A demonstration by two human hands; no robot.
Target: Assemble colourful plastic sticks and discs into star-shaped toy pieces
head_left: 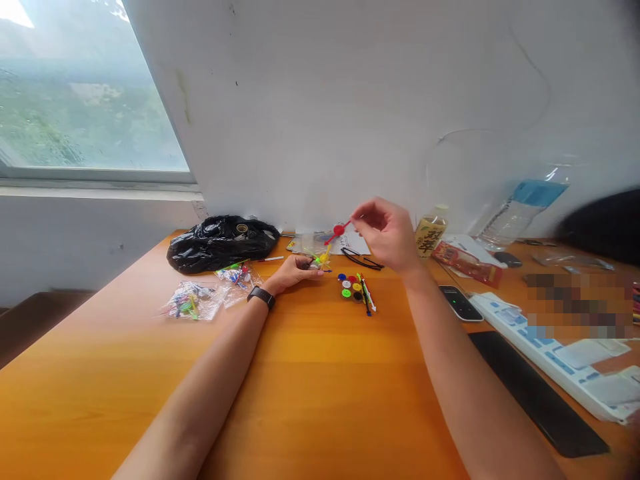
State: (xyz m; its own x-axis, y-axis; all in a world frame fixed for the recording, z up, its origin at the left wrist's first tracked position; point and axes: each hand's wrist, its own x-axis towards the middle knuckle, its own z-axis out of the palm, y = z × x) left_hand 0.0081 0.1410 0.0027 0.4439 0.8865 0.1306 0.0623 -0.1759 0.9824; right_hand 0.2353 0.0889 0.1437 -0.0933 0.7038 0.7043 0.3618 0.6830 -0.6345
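My right hand (387, 233) is raised over the table and pinches one end of a red spinner arrow (339, 230) with a round disc at its middle. Lower and to the left, my left hand (295, 272), with a black band on its wrist, has its fingers closed around several coloured spinner arrows. A yellow spinner arrow (325, 257) sticks out past its fingertips, with green, white and blue parts close by; the fingers partly hide them. To the right of these lie several small round discs (347, 285) in mixed colours. Beside the discs rests a bundle of loose arrows (369, 293).
Clear bags of small parts (193, 301) and a black plastic bag (220, 243) are at the left. A bottle (431, 230), a red packet (467, 262), a white device (460, 303), a power strip (545, 353) and a black slab (535, 393) line the right.
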